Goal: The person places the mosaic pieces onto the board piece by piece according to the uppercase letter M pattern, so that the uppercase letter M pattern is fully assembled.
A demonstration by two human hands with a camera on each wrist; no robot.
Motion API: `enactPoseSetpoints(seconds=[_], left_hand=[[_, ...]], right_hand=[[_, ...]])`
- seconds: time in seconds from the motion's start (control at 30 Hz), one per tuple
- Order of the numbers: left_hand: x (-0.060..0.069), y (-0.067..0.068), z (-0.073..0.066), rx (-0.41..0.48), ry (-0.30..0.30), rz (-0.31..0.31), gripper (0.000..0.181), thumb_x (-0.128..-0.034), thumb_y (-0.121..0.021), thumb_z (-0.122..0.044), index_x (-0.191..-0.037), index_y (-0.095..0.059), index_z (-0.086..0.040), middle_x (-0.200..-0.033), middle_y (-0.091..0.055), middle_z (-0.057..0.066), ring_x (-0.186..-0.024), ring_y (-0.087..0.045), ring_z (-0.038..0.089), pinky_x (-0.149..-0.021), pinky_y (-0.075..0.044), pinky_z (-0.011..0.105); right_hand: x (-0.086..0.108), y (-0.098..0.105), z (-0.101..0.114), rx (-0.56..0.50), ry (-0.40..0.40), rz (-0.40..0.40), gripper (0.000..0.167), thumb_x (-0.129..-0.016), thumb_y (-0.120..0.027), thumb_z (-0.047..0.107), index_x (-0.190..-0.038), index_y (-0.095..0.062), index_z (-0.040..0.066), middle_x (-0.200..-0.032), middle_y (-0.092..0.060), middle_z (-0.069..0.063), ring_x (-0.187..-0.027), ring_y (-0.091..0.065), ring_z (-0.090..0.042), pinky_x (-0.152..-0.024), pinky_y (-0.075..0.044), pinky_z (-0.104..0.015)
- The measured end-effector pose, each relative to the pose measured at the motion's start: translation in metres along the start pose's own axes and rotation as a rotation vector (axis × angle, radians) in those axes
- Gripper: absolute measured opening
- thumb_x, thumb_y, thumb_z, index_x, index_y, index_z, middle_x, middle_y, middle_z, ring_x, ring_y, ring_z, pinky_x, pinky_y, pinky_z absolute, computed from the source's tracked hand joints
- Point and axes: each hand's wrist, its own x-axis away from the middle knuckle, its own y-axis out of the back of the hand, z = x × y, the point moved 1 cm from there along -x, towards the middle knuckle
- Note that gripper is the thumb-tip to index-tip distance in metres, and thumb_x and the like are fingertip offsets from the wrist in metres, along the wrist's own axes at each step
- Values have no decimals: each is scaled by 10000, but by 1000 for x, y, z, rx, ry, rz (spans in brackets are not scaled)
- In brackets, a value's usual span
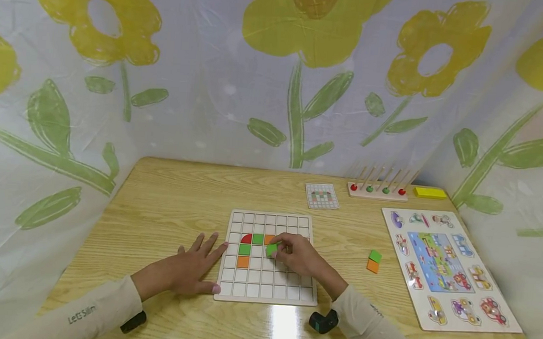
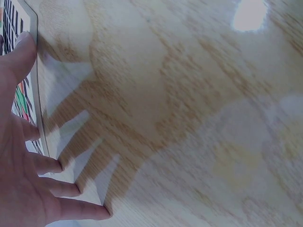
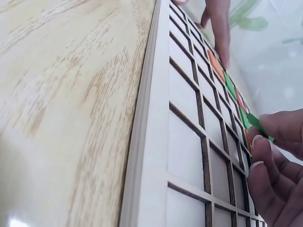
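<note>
A wooden grid board (image 1: 253,290) with white square cells lies on the table. In its cells sit a red quarter-round tile (image 1: 246,238), a green tile (image 1: 257,239), a second green tile (image 1: 244,249), an orange tile (image 1: 243,262) and another orange tile (image 1: 269,239) partly behind the fingers. My right hand (image 1: 297,254) pinches a green square tile (image 1: 271,250) over the board; in the right wrist view that tile (image 3: 257,125) is tilted between thumb and fingers. My left hand (image 1: 192,266), fingers spread, rests at the board's left edge, thumb touching the frame.
Right of the board lie a loose green tile (image 1: 375,256) and an orange tile (image 1: 373,266), touching. Farther right is a picture puzzle board (image 1: 471,252). Behind stand a pattern card (image 1: 322,196), a peg rack with beads (image 1: 377,191) and a yellow block (image 1: 430,193). A flowered curtain surrounds the table.
</note>
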Motion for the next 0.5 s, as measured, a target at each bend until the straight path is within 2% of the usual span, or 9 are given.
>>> enactPoseSetpoints(seconds=[0.17, 0.5], left_hand=[[0, -1, 1, 2, 0, 3, 1011, -908, -553, -692, -1614, -168, -79, -1655, -75, 284, -1473, -127, 591, -960, -302, 824], [-1, -1, 2, 2, 3, -1, 998, -914, -552, -685, -1615, -172, -85, -1656, -74, 281, -1476, -122, 587, -966, -300, 822]], right_hand=[[-1, -1, 2, -19, -10, -3, 252, -937, -685, 47, -1189, -684, 56, -853, -651, -11, -658, -532, -91, -566, -439, -212], [-4, -5, 4, -4, -60, -13, 226, -921, -728, 91, -1144, -700, 65, -832, -639, 13, -667, -523, -97, -584, -427, -211]])
